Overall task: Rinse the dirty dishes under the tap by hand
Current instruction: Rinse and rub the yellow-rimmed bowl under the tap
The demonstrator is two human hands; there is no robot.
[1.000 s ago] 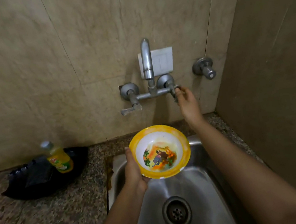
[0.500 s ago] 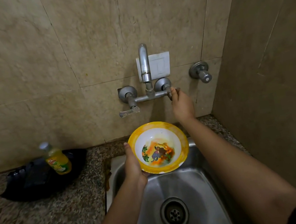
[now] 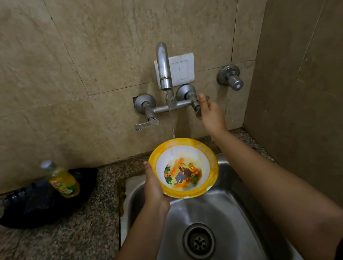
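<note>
A yellow-rimmed white bowl (image 3: 184, 168) with a cartoon animal picture and orange smears inside hangs over the steel sink (image 3: 229, 201). My left hand (image 3: 154, 188) grips its left rim, thumb on the edge. My right hand (image 3: 210, 113) holds the right tap handle (image 3: 196, 106) of the wall tap (image 3: 163, 68). A thin stream of water (image 3: 170, 118) falls from the spout and meets the bowl's far rim.
A yellow dish-soap bottle (image 3: 62, 179) stands on a black bag (image 3: 42, 202) on the speckled granite counter (image 3: 50, 250) to the left. The left tap lever (image 3: 146, 124) points left. Another valve (image 3: 230, 77) sits on the wall at right. The drain (image 3: 198, 241) lies below.
Water now runs from the spout; before it was dry. My right hand stays on the right tap handle, and the bowl stays under the spout.
</note>
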